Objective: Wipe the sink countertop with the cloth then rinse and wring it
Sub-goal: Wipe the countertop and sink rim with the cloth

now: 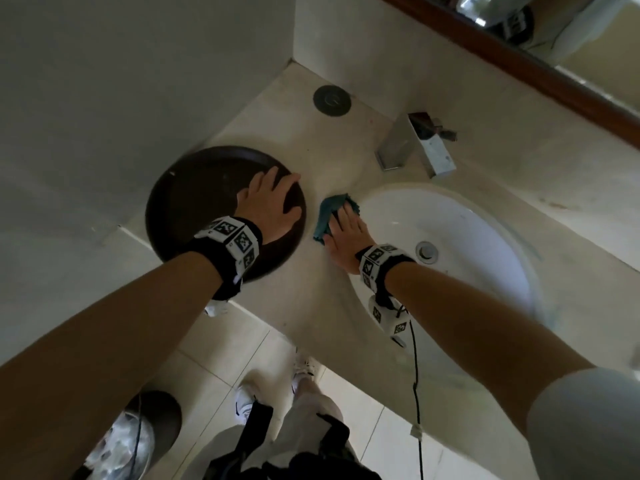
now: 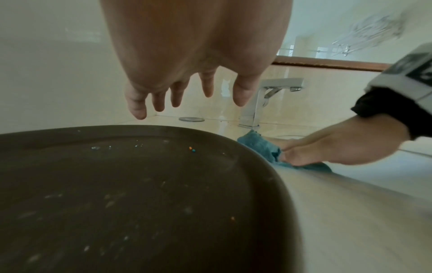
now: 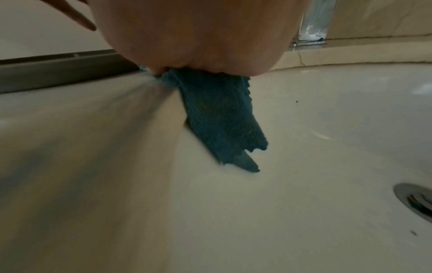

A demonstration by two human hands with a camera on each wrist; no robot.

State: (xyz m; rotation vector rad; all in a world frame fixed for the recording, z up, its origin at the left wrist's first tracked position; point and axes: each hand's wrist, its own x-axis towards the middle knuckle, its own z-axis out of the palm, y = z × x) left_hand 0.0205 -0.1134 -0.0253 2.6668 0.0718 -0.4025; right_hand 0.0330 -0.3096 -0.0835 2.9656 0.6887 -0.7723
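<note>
Table (image 1: 304, 306) of beige stone carries a white sink (image 1: 485, 237) at 3 o'clock and a dark round tray (image 1: 194, 202) at 9; left hand (image 1: 268, 206) hovers spread above the tray, grasping nothing; right hand (image 1: 343, 237) presses the teal cloth (image 1: 327, 214) flat between them.

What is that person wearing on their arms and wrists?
Both forearms are bare. Each wrist carries a black band set with white square tiles printed with black-and-white block patterns. Under the right wrist hangs a small white box with the same patterns, and a thin black cable runs down from it. A pale short sleeve covers the right upper arm.
</note>
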